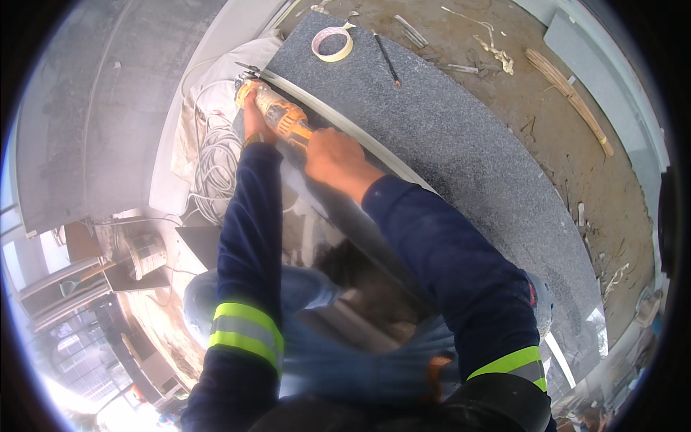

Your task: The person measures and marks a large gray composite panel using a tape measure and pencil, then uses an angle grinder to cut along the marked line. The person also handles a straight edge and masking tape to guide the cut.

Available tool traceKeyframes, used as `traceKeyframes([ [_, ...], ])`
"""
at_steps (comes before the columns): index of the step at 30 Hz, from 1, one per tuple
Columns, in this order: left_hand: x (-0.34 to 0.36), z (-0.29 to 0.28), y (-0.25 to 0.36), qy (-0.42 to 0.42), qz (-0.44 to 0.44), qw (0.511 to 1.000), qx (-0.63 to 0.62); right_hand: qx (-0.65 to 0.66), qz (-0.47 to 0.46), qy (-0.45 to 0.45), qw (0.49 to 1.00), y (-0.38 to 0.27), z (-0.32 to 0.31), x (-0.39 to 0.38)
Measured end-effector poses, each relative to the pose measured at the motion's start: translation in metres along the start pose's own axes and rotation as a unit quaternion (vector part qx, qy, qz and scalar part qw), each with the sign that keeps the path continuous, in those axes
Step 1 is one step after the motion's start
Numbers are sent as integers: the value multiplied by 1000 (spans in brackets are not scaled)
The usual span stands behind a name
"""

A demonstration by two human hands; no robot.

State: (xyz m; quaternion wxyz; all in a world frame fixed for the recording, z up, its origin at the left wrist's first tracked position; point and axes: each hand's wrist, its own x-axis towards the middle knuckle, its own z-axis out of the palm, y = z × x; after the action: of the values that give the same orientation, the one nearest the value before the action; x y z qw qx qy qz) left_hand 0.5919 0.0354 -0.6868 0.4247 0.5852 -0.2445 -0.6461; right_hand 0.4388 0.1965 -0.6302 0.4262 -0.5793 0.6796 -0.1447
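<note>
Both of my hands are on an orange and black angle grinder [286, 119]. My left hand [257, 119] wraps round its front end, close to the disc. Farther back, my right hand [337, 162] is closed round the rear of the body. The disc end meets the far left part of a speckled grey stone slab [446, 122], by a long pale straight strip [345, 126] that runs along the slab. Where exactly the disc touches is too small to tell. On the slab's far end lie a roll of masking tape [332, 45] and a dark pencil [386, 59].
Coiled grey cable [214, 162] lies left of the slab beside a pale sheet. A bucket [146, 253] stands at the lower left. On the dusty floor to the right are a bundle of thin sticks [571, 99] and scraps. Dust hazes the left side.
</note>
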Motion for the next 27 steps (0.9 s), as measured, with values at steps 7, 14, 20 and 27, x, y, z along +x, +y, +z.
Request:
traceKeyframes([
  [7,-5,3,0,4,-6,1000,-6,-6,2,-2,1000,2,-1,-3],
  [14,-3,-2,-6,-16,16,1000,-13,-5,-5,-3,1000,5,-2,-10],
  [20,-9,1,-7,-11,7,1000,-15,-4,3,-2,1000,6,-2,-14],
  [27,-15,3,-8,-9,8,1000,-1,-4,1,-5,1000,7,-5,-18],
])
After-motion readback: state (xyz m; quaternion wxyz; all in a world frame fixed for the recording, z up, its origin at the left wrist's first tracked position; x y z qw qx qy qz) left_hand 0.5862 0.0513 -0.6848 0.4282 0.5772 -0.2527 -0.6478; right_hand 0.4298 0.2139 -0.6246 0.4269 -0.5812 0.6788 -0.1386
